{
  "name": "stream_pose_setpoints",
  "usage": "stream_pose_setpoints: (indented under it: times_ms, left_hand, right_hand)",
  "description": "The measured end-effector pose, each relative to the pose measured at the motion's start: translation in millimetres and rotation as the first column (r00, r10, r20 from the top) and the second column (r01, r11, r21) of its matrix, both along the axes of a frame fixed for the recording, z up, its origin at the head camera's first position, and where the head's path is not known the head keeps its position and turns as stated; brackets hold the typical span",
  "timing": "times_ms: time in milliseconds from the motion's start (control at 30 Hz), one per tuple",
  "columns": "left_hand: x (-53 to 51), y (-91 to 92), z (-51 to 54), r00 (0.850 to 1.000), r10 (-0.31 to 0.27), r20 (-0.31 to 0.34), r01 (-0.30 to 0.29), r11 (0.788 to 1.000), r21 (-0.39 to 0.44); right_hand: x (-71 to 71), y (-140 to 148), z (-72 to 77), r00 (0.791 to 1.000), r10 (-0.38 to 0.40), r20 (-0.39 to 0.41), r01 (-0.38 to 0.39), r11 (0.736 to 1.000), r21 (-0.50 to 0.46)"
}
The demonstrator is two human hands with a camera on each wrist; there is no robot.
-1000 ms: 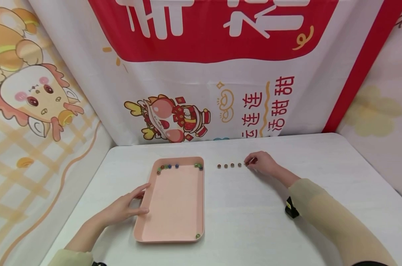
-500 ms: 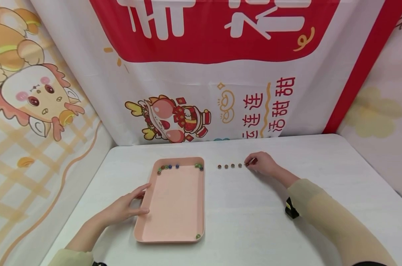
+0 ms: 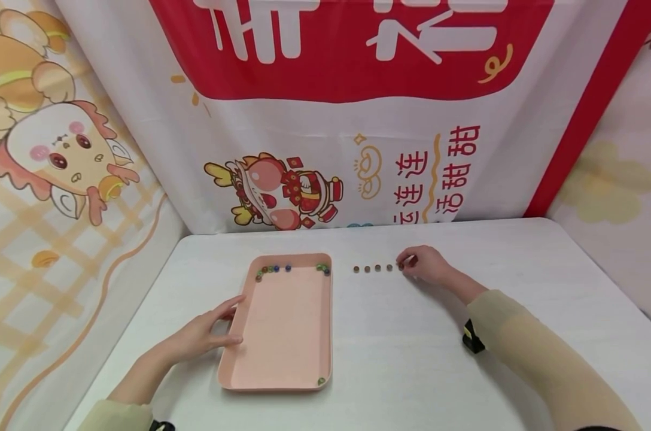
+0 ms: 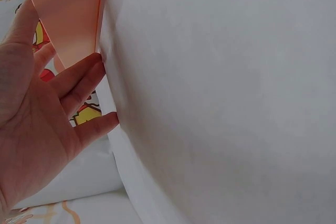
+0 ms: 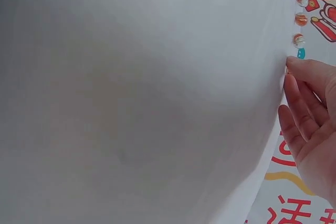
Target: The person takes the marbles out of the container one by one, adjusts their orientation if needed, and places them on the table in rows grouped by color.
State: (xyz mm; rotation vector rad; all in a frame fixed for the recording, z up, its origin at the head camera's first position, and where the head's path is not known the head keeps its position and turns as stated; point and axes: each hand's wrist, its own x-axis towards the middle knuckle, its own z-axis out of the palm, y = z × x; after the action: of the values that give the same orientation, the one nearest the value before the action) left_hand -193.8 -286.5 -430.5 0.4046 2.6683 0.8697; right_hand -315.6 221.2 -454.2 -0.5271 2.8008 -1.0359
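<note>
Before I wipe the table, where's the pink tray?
In the head view, the pink tray sits left of the marble row, the left hand touching its left edge.

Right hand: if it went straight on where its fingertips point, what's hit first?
The right hand would likely meet the round, glassy, orange-and-white marble just beyond the small brownish marble it pinches. Depth and exact line are unclear, so it might narrowly miss.
</note>
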Motion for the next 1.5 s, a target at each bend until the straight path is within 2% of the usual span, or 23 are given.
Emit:
stream_pose_setpoints:
  times_ms: [200,433,667,833,1067,1267,1500]
  left_hand:
    - [-0.2,0.5,2.0,1.0,-0.003,0.0,0.003,1.0,0.001]
    - [0.6,1.2,1.5,1.0,-0.003,0.001,0.003,1.0,0.004]
    - [0.7,2.4,1.7,0.999,0.02,0.025,-0.02,1.0,-0.002]
    - [-0.3,2.0,1.9,0.999,0.023,0.024,-0.023,1.0,-0.015]
    - [-1.1,1.3,1.2,1.0,0.016,0.016,-0.016,1.0,-0.005]
    - [-1.1,1.6,0.6,0.999,0.025,0.026,-0.025,1.0,-0.009]
    - [-0.3,1.6,1.5,0.999,0.03,0.028,-0.03,1.0,-0.004]
  right_hand:
    - [0.8,1.7,9.1,1.0,-0.02,0.022,0.019,1.0,0.01]
    - [-2.3,-1.0,35.3,0.999,-0.003,-0.037,0.003,1.0,-0.013]
    - [-1.3,-19.1,59.3,0.995,0.02,-0.093,-0.026,0.998,-0.063]
    - [2.3,-41.5,73.3,0.992,0.059,-0.113,-0.07,0.993,-0.093]
    - [7.1,-80.9,82.3,0.989,0.112,-0.094,-0.12,0.989,-0.089]
    - [10.1,-121.3,91.6,0.971,0.219,-0.093,-0.224,0.973,-0.055]
    - [12.9,-169.9,90.8,0.956,0.288,-0.064,-0.292,0.954,-0.069]
